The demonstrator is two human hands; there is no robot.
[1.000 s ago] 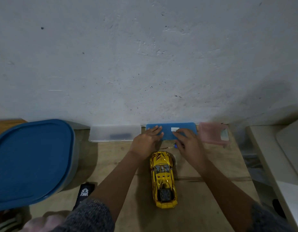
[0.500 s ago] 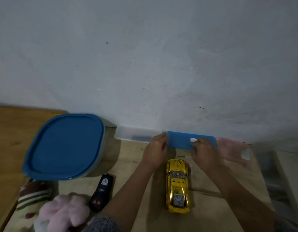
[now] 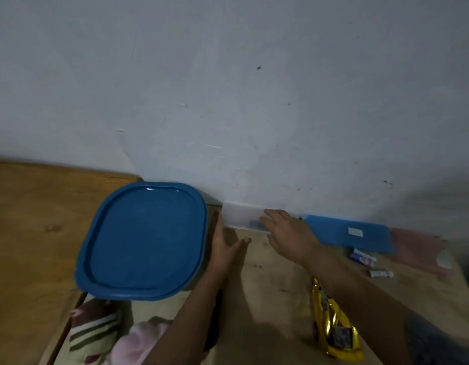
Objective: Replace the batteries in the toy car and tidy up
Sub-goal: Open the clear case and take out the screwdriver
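**Head view: both hands at the containers by the wall, toy car at lower right**

Head view. The left hand [image 3: 223, 248] is flat, fingers straight and thumb spread, with its palm side against the right wall of a large container with a blue lid [image 3: 144, 241]. It grips nothing.

The right hand [image 3: 286, 233] rests with extended fingers on a translucent lidded box [image 3: 241, 216] that stands against the wall [image 3: 228, 101]. The fingers are not curled round it, so this hand is also open.

Just right of that box, along the wall, lies a blue box [image 3: 346, 233] with a white label, then a pink box [image 3: 420, 251] (blurred).

Two batteries lie loose on the wooden surface [image 3: 275, 285] in front of the blue box: one [image 3: 362, 256] just beside its near edge, the other [image 3: 380, 273] a little nearer the person.

The yellow toy car [image 3: 333, 325] lies on the surface at lower right, partly under the right forearm and well apart from both hands. Whether it is upright cannot be told.

A dark object [image 3: 213, 325] shows beside the left forearm, mostly hidden. A striped plush toy [image 3: 94, 330] and a pink plush toy [image 3: 138, 341] sit at the lower left, in front of the large container.
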